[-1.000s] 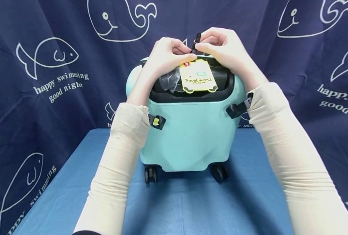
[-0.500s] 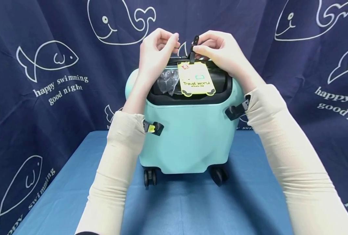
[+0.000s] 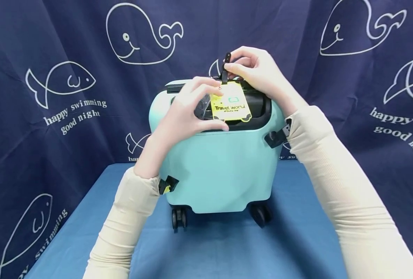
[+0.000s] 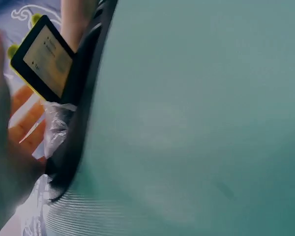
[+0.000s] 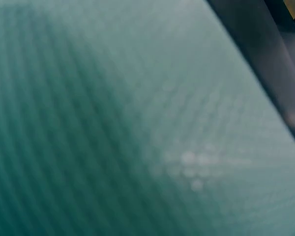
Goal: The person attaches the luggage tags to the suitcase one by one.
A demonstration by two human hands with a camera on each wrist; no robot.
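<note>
A mint-green suitcase [image 3: 216, 170] stands upright on its wheels. My right hand [image 3: 260, 73] pinches the black strap [image 3: 226, 71] of a yellow luggage tag [image 3: 232, 101] above the suitcase's top handle area. The tag, printed "Travel World", hangs in front of the black recess. My left hand [image 3: 185, 110] is at the tag's left side, thumb spread well below the fingers, fingertips overlapping the tag's upper left edge. In the left wrist view the tag [image 4: 44, 61] tilts away from the black frame and shows a dark-bordered face. Only blurred suitcase shell [image 5: 137, 118] fills most of the right wrist view.
Clear crumpled plastic [image 3: 201, 106] wraps part of the handle, beside the tag. The suitcase rests on a blue cloth-covered table [image 3: 206, 252]. A navy curtain [image 3: 279, 23] with white fish and whale drawings hangs close behind.
My left hand let go near the strap, rose to the left, then came down beside the tag with fingers and thumb spread. My right hand keeps the strap, slightly lower in view.
</note>
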